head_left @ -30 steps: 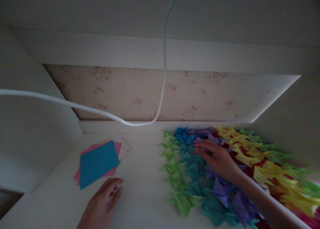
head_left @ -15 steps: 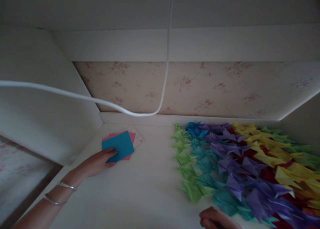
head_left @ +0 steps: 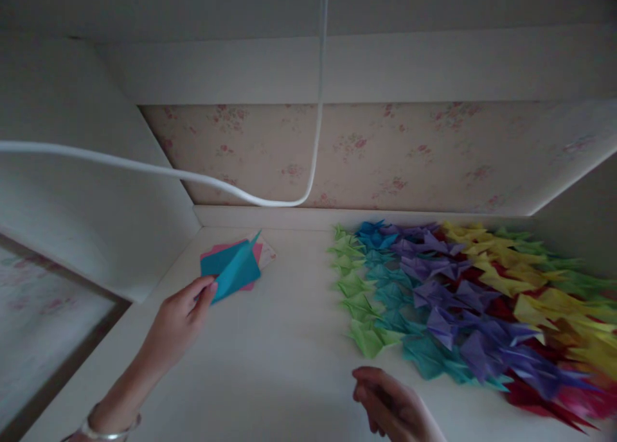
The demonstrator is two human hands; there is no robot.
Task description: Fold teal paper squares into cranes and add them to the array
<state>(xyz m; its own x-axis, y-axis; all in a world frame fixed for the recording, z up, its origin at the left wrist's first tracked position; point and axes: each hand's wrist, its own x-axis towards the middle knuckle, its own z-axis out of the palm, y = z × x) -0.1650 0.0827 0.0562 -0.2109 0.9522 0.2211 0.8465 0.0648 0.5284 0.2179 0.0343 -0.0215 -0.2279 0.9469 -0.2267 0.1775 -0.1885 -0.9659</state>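
Between thumb and fingers, my left hand (head_left: 180, 320) pinches a blue sheet of paper (head_left: 235, 270), lifted at an angle off the stack. Below it lie more blue sheets (head_left: 216, 261) on top of pink paper (head_left: 260, 249). A pale card or wrapper (head_left: 267, 254) sticks out at the stack's right side. My right hand (head_left: 393, 403) hovers over the table's near part, fingers loosely curled and apart, with nothing seen in it. Just beyond it stand rows of folded paper cranes (head_left: 369, 333) in green, teal, purple, red and yellow.
The cranes cover the right side of the white tabletop (head_left: 289, 339). A white cable (head_left: 274, 203) hangs in a loop across the view. A white panel (head_left: 96, 191) stands at the left, and floral wallpaper (head_left: 357, 153) lies behind.
My left hand, flat on the blue stack before, has pinched one sheet and raised it. My right hand has moved left and farther into view.
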